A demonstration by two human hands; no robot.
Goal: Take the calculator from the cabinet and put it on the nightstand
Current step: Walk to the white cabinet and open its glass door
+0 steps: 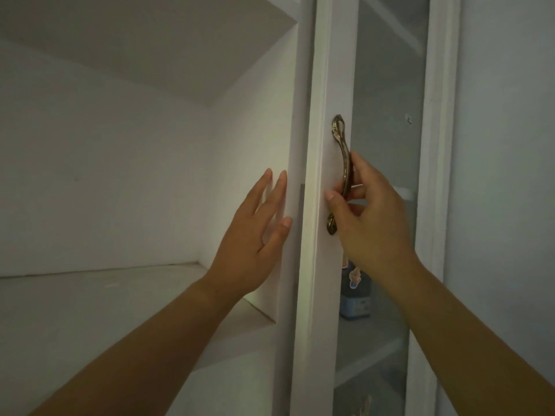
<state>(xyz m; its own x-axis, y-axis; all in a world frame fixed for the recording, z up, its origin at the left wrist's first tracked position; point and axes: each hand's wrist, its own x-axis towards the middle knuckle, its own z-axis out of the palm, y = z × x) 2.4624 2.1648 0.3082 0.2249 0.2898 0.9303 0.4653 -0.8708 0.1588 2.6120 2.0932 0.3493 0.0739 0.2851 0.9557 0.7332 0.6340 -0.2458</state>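
Closest to lens: two bare forearms [156,352], reaching up at the cabinet [150,40]. Landmark = brass handle [345,172], long axis vertical, mounted on the left stile of the glass door [387,115]. Right hand [369,217] on it: fingers curled round the bar from the right, thumb across its front. Left hand [255,235] just left of handle: fingers straight and slightly spread, laid flat on the white upright [295,145], gripping nothing. Further left of handle, an open bay with a shelf [90,295]. Right of and below handle, behind the glass, a blue container [356,304] with a sticker on a lower shelf. Calculator not in view, so cannot tell which bay or which way up; nightstand not in view either. Judging by the grip, probably sits behind the glass door, i.e. right of handle and past the pane. Door looks shut or nearly so. Next move likely a pull on the handle toward the body, hinge presumably on the far right. Right hand nearer that bay but busy with the door; left hand free for the reach once the gap opens.
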